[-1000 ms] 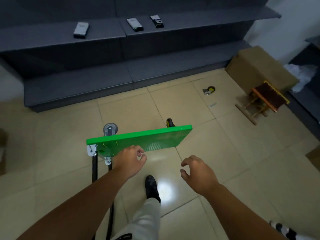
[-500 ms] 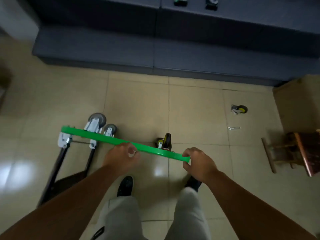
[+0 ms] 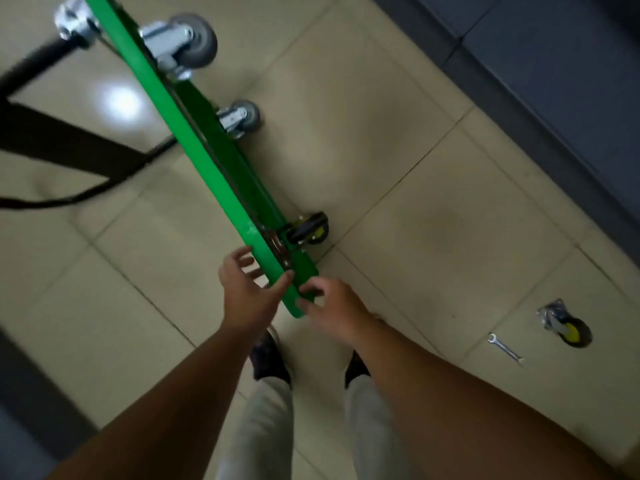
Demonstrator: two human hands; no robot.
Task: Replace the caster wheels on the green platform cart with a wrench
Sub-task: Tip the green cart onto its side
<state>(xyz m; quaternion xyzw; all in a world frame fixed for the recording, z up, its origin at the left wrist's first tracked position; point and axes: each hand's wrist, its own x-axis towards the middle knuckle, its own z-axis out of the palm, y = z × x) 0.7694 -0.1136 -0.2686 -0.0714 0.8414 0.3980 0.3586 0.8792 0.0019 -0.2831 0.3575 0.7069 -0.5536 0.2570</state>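
Note:
The green platform cart [image 3: 211,157] stands on its long edge on the tiled floor, seen from above. Two grey caster wheels [image 3: 195,39] [image 3: 244,116] and one black-and-yellow caster [image 3: 310,228] stick out of its underside to the right. My left hand [image 3: 247,292] is at the near corner, fingers spread against the left face and thumb lying over the top edge. My right hand [image 3: 329,306] pinches the same near corner with curled fingers. A loose black-and-yellow caster [image 3: 564,327] and a small silver wrench [image 3: 505,348] lie on the floor at the right.
The cart's black folded handle [image 3: 69,150] lies on the floor to the left. Dark grey shelving [image 3: 554,81] runs along the upper right. My two shoes [image 3: 268,358] stand just below the cart's near corner. Bare tiles lie between the cart and the wrench.
The view has tipped down and turned. My left hand slid along the top edge to the near corner beside my right hand, and its fingers have spread.

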